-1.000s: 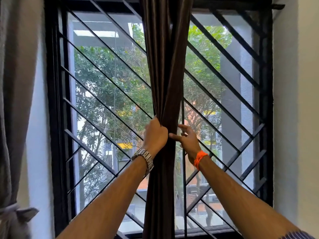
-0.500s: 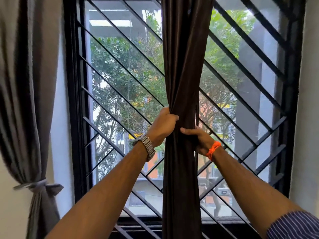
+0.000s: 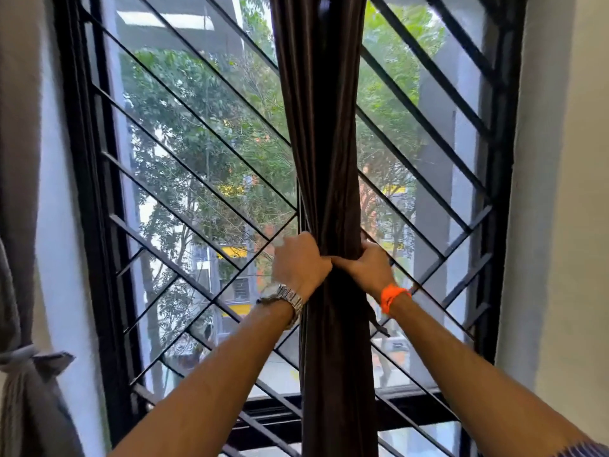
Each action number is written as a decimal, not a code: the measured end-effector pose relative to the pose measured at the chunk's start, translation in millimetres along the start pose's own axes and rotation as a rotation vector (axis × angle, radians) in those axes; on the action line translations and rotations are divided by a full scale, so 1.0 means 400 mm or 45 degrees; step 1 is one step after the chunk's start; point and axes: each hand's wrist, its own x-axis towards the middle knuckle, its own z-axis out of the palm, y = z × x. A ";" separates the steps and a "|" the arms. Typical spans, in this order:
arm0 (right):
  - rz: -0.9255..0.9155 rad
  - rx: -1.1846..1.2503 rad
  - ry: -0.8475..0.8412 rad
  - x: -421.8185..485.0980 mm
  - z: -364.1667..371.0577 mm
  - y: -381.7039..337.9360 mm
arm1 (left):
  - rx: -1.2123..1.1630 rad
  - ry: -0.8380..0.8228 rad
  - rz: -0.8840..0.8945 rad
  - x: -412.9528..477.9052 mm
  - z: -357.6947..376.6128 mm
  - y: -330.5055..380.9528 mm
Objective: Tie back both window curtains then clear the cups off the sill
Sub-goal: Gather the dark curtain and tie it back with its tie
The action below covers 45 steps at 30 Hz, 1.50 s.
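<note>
A dark brown curtain (image 3: 324,127) hangs bunched into a narrow column down the middle of the window. My left hand (image 3: 301,263), with a metal watch at the wrist, grips the bunch from the left. My right hand (image 3: 369,267), with an orange band at the wrist, wraps around it from the right at the same height, thumb touching the left hand. A grey curtain (image 3: 18,159) hangs at the far left, gathered by a grey tie (image 3: 19,356). No cups or sill top are in view.
A black window frame (image 3: 82,192) with diagonal grille bars (image 3: 204,179) stands right behind the curtain. White wall (image 3: 560,192) flanks the window on the right. Trees and buildings show through the glass.
My right hand has closed around the brown curtain from the right, meeting my left hand. The view has shifted, so the hands sit lower in the frame.
</note>
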 end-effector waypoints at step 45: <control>0.493 0.455 -0.669 -0.195 -0.084 0.090 | -1.074 -0.837 -0.074 -0.102 0.247 -0.110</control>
